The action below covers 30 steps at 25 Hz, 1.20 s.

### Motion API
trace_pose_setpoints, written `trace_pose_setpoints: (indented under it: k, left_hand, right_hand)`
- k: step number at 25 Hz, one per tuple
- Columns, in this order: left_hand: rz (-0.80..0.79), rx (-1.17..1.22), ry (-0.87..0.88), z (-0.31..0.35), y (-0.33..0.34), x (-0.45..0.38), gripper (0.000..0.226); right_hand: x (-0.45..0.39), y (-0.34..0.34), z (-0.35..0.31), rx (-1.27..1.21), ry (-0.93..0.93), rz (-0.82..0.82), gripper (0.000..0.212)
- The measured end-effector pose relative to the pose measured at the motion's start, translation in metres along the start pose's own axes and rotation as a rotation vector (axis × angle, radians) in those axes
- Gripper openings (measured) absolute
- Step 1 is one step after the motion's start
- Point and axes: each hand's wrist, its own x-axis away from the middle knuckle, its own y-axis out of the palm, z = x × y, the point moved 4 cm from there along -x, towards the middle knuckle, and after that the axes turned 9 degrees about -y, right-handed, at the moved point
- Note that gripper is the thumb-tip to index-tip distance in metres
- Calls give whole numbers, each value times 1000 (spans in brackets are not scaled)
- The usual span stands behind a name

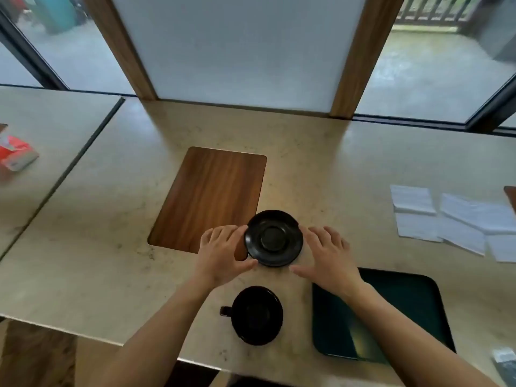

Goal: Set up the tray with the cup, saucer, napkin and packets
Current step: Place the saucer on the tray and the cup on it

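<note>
A black saucer [273, 238] lies on the beige counter, overlapping the near right corner of a flat wooden tray [212, 196]. My left hand [223, 254] touches the saucer's left rim with fingers and thumb curled around it. My right hand [329, 255] hovers spread just right of the saucer, apart from its rim. A black cup [257, 315] with its handle to the left stands near the front edge. White napkins [449, 222] lie spread at the right. A dark packet [506, 364] shows at the bottom right corner.
A dark green tray [413, 303] lies under my right forearm at the front right. A red tissue pack [16, 153] sits on the adjoining counter at far left. Window frames and a wooden post [351, 60] border the counter's back edge.
</note>
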Motion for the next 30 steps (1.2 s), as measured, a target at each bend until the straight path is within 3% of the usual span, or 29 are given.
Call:
trace_pose_setpoints:
  k: [11,21,30]
  left_hand:
    - [-352,-56,103,-17,43,-48,116]
    - [-354,14,176,-11,58,-57,121]
    - [-283,115,199,-1,51,-57,118]
  right_hand:
    - [-54,41,10,-18,36,-144,126]
    - [-65,56,10,-42,-24,-217,135]
    - [-63,47,5,-195,-50,-96,128]
